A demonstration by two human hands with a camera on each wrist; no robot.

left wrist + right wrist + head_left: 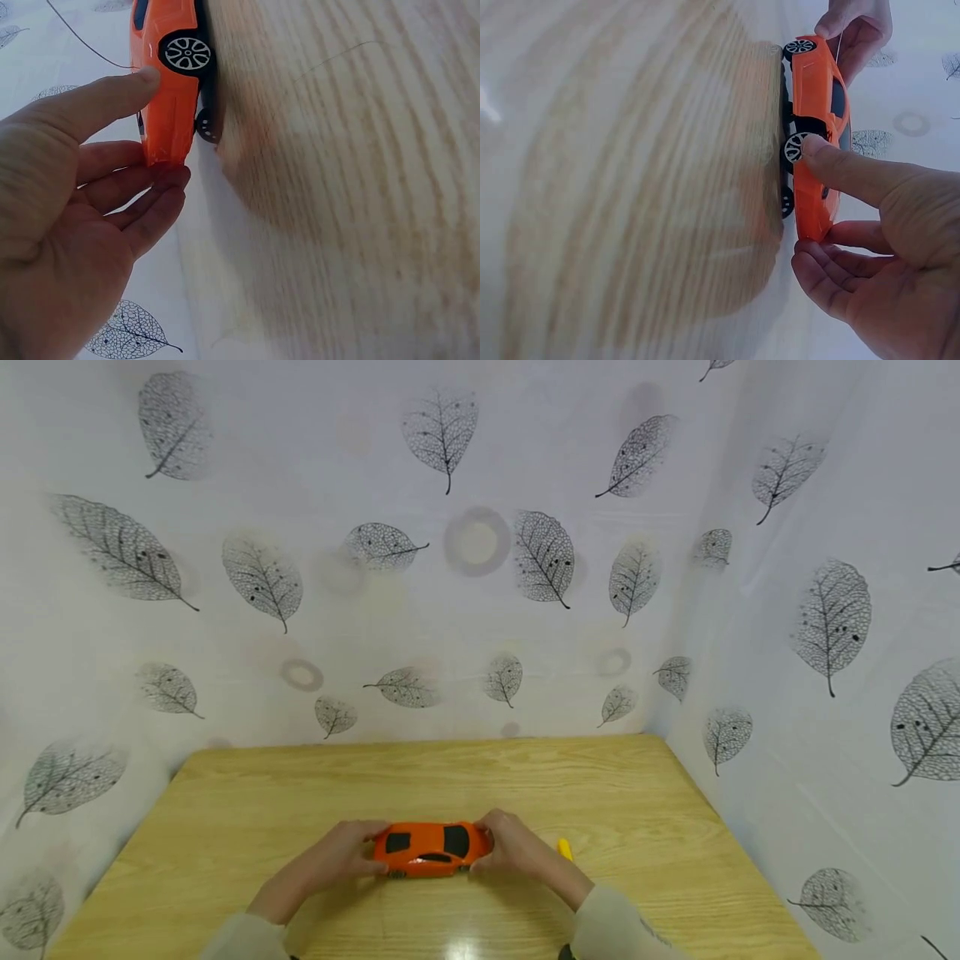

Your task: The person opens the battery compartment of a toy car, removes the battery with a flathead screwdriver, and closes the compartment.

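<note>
l hand (pixel 350 852), r hand (pixel 513 843): fingers pinch orange car (pixel 427 850); yellow obj (pixel 565 847) part hidden, unclear.

The head camera looks forward and down from above and behind the left hand (pixel 348 853) and right hand (pixel 512 847), farthest off, taking in the surface (pixel 420 777) and the leaf-patterned sheet (pixel 315 485) beyond them. Each wrist camera looks from close by its own hand toward the fingers, its picture turned sideways. All three share the orange car (pixel 426 850) between the hands; the right wrist view also catches part of the left hand.
</note>
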